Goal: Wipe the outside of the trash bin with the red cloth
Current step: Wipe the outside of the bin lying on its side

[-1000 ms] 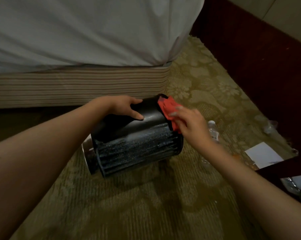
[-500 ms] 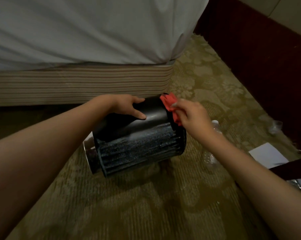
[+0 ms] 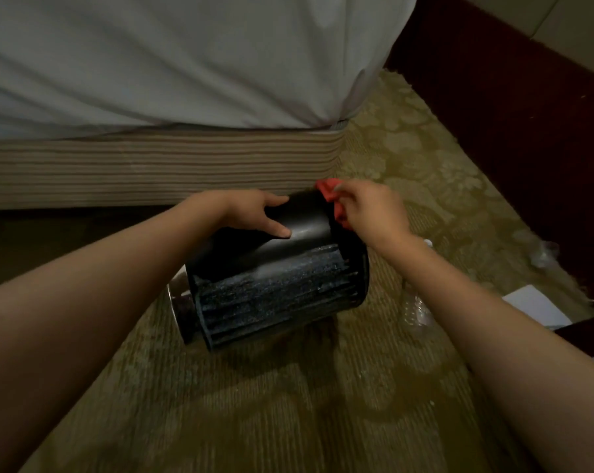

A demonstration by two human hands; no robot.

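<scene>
On the patterned carpet (image 3: 288, 411) the trash bin (image 3: 275, 288) is tipped on its side, with a shadow under it; whether it rests on the floor or is held just clear of it cannot be told. The bin is black. Its near side is ribbed and speckled, its upper side is smooth, and a shiny metal rim shows at its left end.

The left hand (image 3: 254, 213) lies on the smooth upper side. Its grip is loose: thumb and forefinger are straight, spread apart and pressed flat to the wall, while the other fingers are hidden behind the bin. The right hand (image 3: 370, 209) is at the bin's right end, its grip closed round the red cloth (image 3: 329, 192). The cloth is bunched under the curled fingers and pressed against the upper edge of that end, with a red fold sticking out beyond the fingertips on the far side.

Behind the bin runs the striped bed base (image 3: 152, 165), with the white sheet (image 3: 186, 63) hanging over it. To the right of the bin, near its end and partly behind the right forearm, a clear plastic bottle (image 3: 416, 310) lies on the carpet; any print on it is too blurred to read. Farther right of the bin lies a white sheet of paper (image 3: 534, 307), its face too dim for any writing to be made out.
</scene>
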